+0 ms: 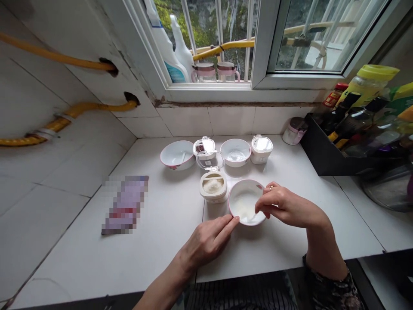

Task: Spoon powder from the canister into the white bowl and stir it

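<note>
My right hand [285,206] reaches over a white bowl [243,186] with a pink rim, its fingers pinched round a small pale spoon [253,216] whose lower end is inside the bowl. A little whitish matter lies in the bowl's bottom; I cannot tell what it is. At the near left rim, my left hand [211,239] is closed on the bowl's edge with its fingertips. Just left of the bowl stands a white seasoning jar [213,198], its clear lid [209,160] raised, with white granules inside.
Behind stand two more bowls [167,160] [236,162] and two lidded jars [206,145] [262,155]. A blurred purple packet [127,206] lies left. Right are a small jar [295,131] and a black bottle box [329,159]. A window [209,86] is behind the counter.
</note>
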Demonstrator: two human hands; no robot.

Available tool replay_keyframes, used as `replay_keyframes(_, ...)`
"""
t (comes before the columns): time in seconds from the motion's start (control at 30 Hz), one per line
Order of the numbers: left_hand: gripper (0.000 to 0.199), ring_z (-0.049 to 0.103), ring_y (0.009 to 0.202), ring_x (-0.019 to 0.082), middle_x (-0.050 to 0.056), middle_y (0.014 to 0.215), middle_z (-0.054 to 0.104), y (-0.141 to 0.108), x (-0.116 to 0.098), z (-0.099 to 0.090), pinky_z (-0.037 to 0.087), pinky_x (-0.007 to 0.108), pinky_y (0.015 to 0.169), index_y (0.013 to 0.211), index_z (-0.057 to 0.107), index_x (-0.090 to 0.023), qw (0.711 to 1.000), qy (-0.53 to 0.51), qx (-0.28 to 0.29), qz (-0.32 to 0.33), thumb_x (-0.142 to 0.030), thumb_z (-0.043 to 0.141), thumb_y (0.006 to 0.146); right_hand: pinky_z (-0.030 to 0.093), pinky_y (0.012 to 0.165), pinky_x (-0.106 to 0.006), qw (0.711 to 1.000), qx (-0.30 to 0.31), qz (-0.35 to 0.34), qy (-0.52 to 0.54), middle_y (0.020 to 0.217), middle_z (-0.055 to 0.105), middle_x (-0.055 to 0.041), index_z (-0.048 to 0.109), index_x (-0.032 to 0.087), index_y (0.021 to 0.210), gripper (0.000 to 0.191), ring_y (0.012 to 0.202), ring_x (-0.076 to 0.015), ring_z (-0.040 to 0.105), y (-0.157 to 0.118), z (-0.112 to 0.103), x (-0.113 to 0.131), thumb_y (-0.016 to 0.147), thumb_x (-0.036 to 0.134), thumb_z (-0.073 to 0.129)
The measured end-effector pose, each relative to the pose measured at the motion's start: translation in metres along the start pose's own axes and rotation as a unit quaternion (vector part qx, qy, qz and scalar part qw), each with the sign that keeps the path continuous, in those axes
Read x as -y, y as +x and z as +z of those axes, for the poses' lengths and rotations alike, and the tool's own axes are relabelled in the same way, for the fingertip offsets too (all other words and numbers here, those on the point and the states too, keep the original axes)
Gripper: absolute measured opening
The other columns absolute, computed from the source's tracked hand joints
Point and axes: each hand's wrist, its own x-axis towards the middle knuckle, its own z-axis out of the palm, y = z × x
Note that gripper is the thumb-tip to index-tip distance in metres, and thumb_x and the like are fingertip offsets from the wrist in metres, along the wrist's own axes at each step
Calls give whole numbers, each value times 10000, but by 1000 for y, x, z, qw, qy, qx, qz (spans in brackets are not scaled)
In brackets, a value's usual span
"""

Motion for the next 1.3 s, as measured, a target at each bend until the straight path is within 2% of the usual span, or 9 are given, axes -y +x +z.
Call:
replay_keyframes(0.33, 364, 688, 837, 165, 126, 1003, 691, 0, 1, 0, 585, 242, 615, 1302, 510, -83, 1000, -2, -4, -3, -57, 399, 956, 411, 812, -339, 999, -22, 19, -29, 642, 635, 5, 707, 194, 830, 265, 700, -142, 541, -9, -5, -3, 913, 73, 486)
replay_keyframes(0.43, 380, 689, 839, 164, 126, 1006, 691, 0, 1, 0, 586, 240, 617, 1328, 492, -90, 1000, -1, -2, -7, -64, 392, 962, 430, 787, -327, 998, -51, 30, -24, 715, 671, -12, 712, 197, 863, 262, 729, -146, 569, -9, -4, -6, 904, 74, 484)
replay_keyframes(0.6, 374, 693, 832, 162, 126, 993, 695, 1, 1, -1, 591, 240, 618, 1321, 496, -97, 1000, -2, -2, -4, -66, 384, 966, 458, 680, -272, 993, -90, 75, 35, 869, 678, -41, 720, 211, 940, 251, 773, -145, 604, -7, -6, -7, 939, 185, 470)
replay_keyframes(0.9, 321, 692, 810, 163, 127, 983, 695, 3, 0, 0, 594, 249, 616, 1237, 542, -81, 1000, 5, -17, 2, -57, 405, 947, 427, 597, -257, 961, -195, 164, 109, 739, 650, -3, 653, 200, 835, 143, 678, -136, 563, 3, 3, -11, 879, 278, 542)
replay_keyframes(1.1, 336, 698, 846, 166, 133, 1005, 695, 3, 1, 1, 606, 249, 646, 1248, 538, -90, 1000, 5, -21, 3, -57, 397, 944, 421, 585, -264, 957, -199, 185, 101, 729, 670, -13, 685, 196, 800, 172, 653, -139, 548, 5, 2, -14, 853, 302, 560)
replay_keyframes(1.3, 351, 697, 866, 163, 126, 1008, 695, 2, 1, 2, 602, 239, 667, 1260, 531, -103, 1000, 4, -20, 0, -54, 396, 939, 443, 587, -263, 970, -135, 165, 118, 716, 693, -25, 713, 181, 797, 166, 644, -140, 592, 9, 11, -14, 834, 248, 566)
